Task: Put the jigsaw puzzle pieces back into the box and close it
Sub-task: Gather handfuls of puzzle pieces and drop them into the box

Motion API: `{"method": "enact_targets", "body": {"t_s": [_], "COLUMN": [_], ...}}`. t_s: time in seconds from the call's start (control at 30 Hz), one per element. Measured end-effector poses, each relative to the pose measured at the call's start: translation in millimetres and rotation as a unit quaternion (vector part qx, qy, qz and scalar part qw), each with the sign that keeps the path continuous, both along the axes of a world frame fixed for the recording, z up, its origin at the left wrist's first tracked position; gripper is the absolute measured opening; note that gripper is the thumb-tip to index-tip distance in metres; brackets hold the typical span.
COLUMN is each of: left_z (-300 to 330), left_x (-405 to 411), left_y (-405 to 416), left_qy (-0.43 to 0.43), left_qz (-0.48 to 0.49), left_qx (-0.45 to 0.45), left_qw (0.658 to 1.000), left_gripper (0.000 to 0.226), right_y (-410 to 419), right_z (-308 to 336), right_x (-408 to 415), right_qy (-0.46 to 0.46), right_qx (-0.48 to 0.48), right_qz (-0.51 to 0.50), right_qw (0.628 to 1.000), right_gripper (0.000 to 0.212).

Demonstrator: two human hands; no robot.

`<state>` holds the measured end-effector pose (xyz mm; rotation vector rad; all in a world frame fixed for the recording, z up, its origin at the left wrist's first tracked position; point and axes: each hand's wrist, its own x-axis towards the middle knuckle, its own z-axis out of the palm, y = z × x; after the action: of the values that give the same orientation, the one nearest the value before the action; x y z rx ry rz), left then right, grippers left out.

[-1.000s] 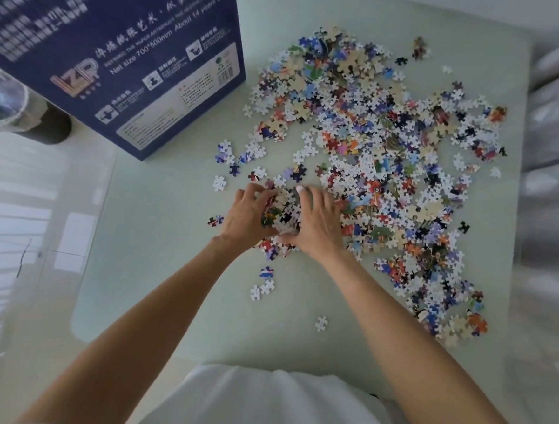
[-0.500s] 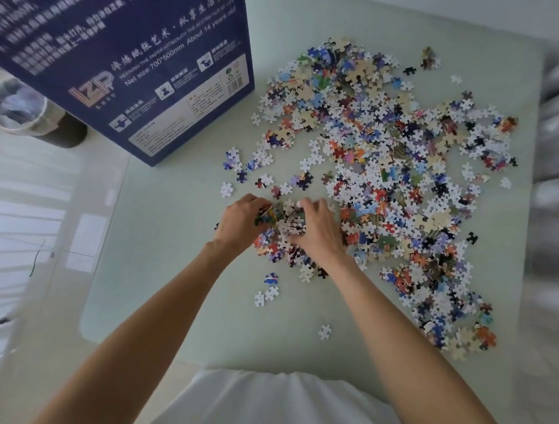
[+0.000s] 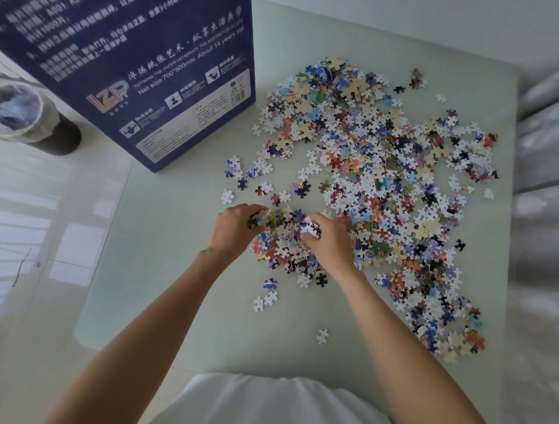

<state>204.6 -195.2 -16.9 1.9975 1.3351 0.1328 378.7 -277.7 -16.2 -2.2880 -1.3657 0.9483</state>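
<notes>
Both of your bare forearms reach forward from the bottom of the view and come close together at the wrists. Your left hand shows its back to the camera, and its fingers are curled inward, gripping a small bunch of puzzle pieces. Your right hand is just beside it, also with the back upward; its fingers are bent and pinch some pieces. The fingertips of the two hands point toward each other, nearly meeting.

bare table left, box possibly blocking far-left
</notes>
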Motion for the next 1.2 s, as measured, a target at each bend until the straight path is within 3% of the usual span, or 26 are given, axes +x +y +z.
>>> {"method": "enact_targets", "body": {"t_s": [0.3, 0.83, 1.03, 1.2], "left_z": [-5.3, 34.5, 117.5, 217.7], "left_x": [-5.8, -13.4, -22.3, -39.1], "left_y": [2.1, -12.2, 2.7, 48.8], "left_qy": [0.0, -0.074, -0.155, -0.193], "left_qz": [-0.039, 0.001, -0.061, -0.043], "left_qx": [-0.045, 0.05, 0.153, 0.323], "left_qw": [0.998, 0.996, 0.974, 0.926], "left_gripper": [0.029, 0.023, 0.024, 0.024], "right_y": [2.1, -8.6, 5.4, 44.4], "right_z": [0.3, 31.4, 88.9, 164.6], "right_x": [0.6, 3.9, 8.4, 17.3], "right_qy": [-0.003, -0.046, -0.023, -0.032], "right_qx": [0.004, 0.078, 0.118, 0.247], "right_qz": [0.015, 0.044, 0.079, 0.129], "right_qw": [1.0, 0.995, 0.99, 0.96], "right_gripper": [0.04, 0.027, 0.034, 0.033]}}
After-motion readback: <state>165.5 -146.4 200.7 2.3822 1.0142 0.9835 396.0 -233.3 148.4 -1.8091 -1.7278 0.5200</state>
